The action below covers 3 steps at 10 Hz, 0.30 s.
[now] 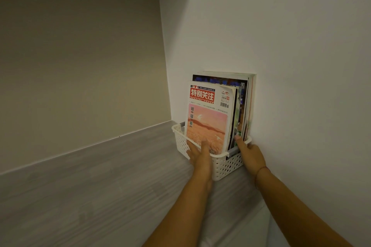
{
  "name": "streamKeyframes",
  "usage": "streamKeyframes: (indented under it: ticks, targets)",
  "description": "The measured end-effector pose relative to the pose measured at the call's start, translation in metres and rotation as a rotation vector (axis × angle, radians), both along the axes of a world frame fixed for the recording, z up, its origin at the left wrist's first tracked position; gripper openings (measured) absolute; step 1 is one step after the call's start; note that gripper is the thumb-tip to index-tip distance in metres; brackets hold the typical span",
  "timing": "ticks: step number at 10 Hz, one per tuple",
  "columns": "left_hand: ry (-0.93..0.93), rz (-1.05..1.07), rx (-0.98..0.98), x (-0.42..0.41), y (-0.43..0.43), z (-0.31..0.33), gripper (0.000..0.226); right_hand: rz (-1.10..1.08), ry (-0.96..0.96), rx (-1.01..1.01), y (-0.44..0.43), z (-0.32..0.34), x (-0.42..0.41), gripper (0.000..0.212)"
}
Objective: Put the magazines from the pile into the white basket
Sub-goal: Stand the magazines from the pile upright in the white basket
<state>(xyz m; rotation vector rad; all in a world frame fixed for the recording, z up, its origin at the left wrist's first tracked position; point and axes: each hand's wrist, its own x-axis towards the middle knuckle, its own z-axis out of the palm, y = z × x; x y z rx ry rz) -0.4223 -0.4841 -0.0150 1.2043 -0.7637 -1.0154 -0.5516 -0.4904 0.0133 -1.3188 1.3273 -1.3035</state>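
A white perforated basket stands on a grey wood-grain shelf, pushed against the white wall on the right. Several magazines stand upright in it; the front magazine has a red title block and a pink-orange picture. My left hand lies flat with spread fingers against the basket's front rim and the lower part of that cover. My right hand grips the basket's right end by its rim, the thumb pointing up at the magazines' edges. No pile of magazines is in view.
The grey shelf surface stretches to the left and toward me. A beige back wall and the white side wall meet in a corner just behind the basket. A ceiling panel closes the top.
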Motion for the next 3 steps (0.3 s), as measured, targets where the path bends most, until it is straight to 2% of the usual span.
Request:
streamKeyframes:
  ticks: [1, 2, 3]
  targets:
    - [-0.017, -0.060, 0.036, 0.006, 0.005, 0.003, 0.105, 0.021, -0.088, -0.004, 0.008, 0.001, 0.006, 0.041]
    - [-0.023, -0.166, 0.008, 0.013, 0.028, 0.016, 0.091, -0.061, -0.082, -0.026, 0.012, -0.003, 0.009, 0.047]
    - [-0.133, -0.122, 0.009, 0.032, 0.054, 0.024, 0.079, -0.184, 0.061, -0.111, 0.024, 0.000, 0.016, 0.073]
